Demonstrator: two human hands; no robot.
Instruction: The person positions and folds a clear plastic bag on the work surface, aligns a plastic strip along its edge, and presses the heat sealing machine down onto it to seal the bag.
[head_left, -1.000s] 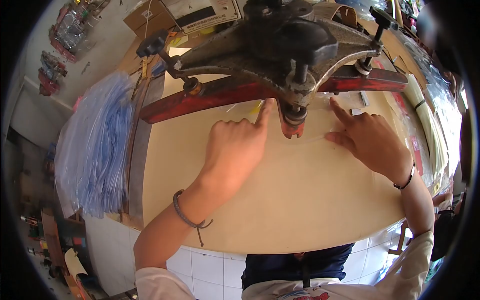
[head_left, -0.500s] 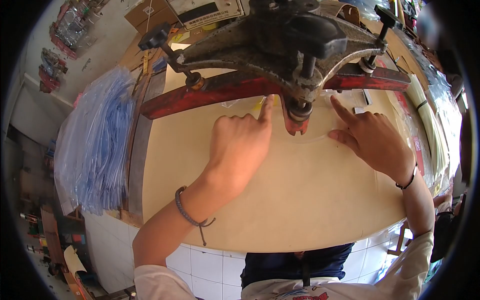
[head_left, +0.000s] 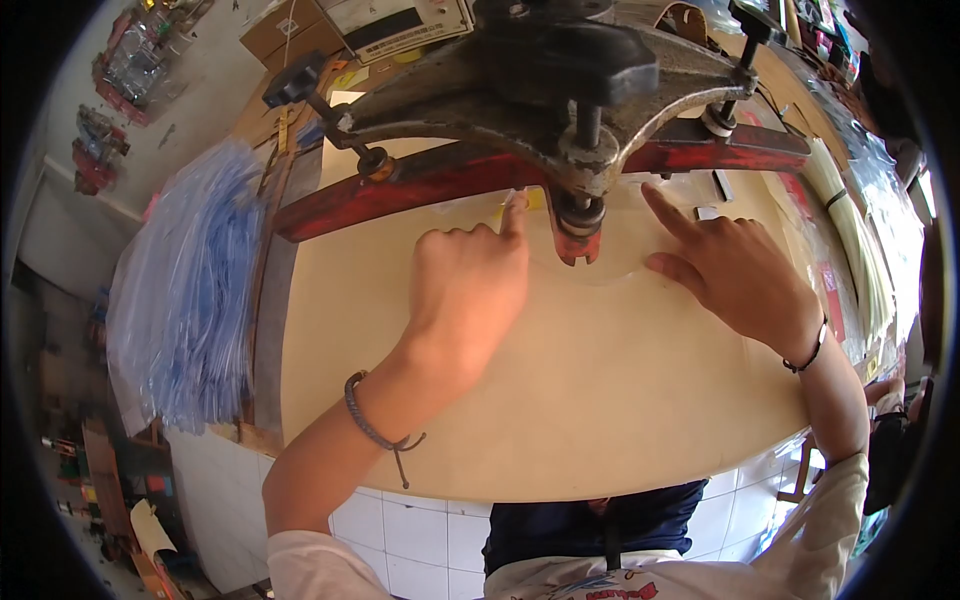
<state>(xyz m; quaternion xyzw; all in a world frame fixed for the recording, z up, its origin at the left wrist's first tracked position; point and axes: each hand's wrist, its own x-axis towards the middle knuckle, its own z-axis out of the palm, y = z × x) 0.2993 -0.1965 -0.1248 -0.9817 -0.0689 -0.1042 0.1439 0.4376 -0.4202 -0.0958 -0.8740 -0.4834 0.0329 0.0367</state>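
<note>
My left hand lies on the tan sheet-covered board, index finger stretched forward and the other fingers curled under. Its fingertip rests at a clear plastic sheet, beside a small yellow patch, just in front of the red bar of a press. My right hand is on the other side, index finger reaching toward the bar and thumb spread at the plastic's edge. Neither hand grasps anything that I can see. Between them the press's forked red end hangs down and hides part of the plastic.
The heavy metal press head with black knobs spans the far side, above the fingertips. A tall stack of bluish plastic sheets stands left. A banded bundle of pale strips lies right. Cardboard boxes are behind.
The whole view has shifted slightly, with the press appearing a little further left. My left index fingertip now shows more clearly in front of the bar. Both hands keep nearly the same pose.
</note>
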